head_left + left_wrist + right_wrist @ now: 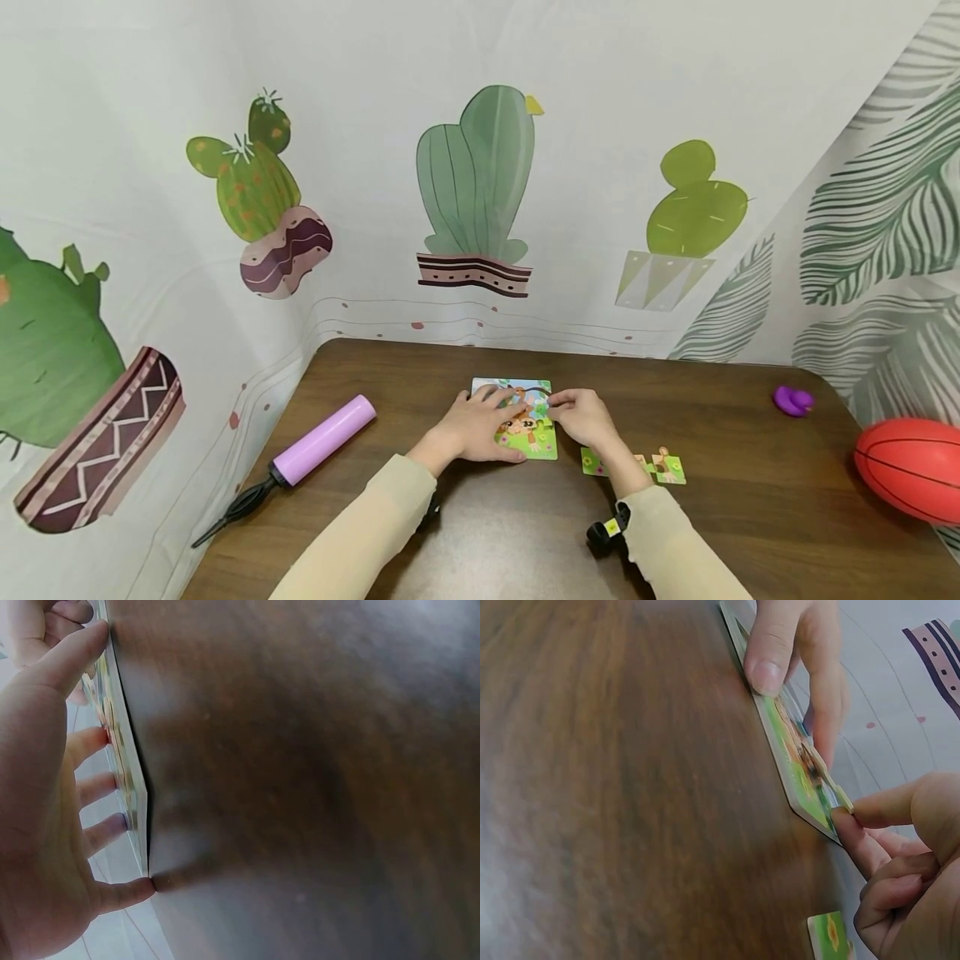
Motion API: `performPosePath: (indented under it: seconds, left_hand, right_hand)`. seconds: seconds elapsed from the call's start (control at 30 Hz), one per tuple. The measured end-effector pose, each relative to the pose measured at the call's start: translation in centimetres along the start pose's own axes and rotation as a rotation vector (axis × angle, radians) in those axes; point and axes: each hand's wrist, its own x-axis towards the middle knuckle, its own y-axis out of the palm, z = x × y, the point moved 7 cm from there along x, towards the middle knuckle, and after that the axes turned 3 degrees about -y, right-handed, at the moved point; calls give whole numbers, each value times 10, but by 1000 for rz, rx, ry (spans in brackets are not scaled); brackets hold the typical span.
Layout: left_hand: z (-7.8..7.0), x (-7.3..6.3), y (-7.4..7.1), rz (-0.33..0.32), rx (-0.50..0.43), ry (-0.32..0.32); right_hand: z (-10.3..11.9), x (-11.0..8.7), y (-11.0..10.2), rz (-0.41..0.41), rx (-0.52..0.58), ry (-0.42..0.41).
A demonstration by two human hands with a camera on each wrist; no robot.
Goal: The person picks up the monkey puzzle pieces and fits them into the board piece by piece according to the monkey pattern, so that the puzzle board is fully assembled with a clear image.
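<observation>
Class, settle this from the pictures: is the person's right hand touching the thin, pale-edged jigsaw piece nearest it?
Touching. The right wrist view shows the right hand pinching the jigsaw piece at its end, no gap visible.

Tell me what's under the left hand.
Beneath the left hand is a puzzle board. Its printed picture shows beside the hand; in the head view, the covered part is hidden.

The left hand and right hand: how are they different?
The left hand arches over the puzzle; the right hand is at its right edge. The left hand's fingers spread apart; the right hand's fingers pinch a puzzle piece. Both hands come from cream sleeves.
</observation>
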Motion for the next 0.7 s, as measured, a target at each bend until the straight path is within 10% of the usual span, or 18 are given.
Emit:
performPosePath:
  seconds: [0.7]
  left_hand:
    - [0, -2, 0, 29, -17, -3]
  right_hand:
    - [8, 0, 0, 47, -166, -50]
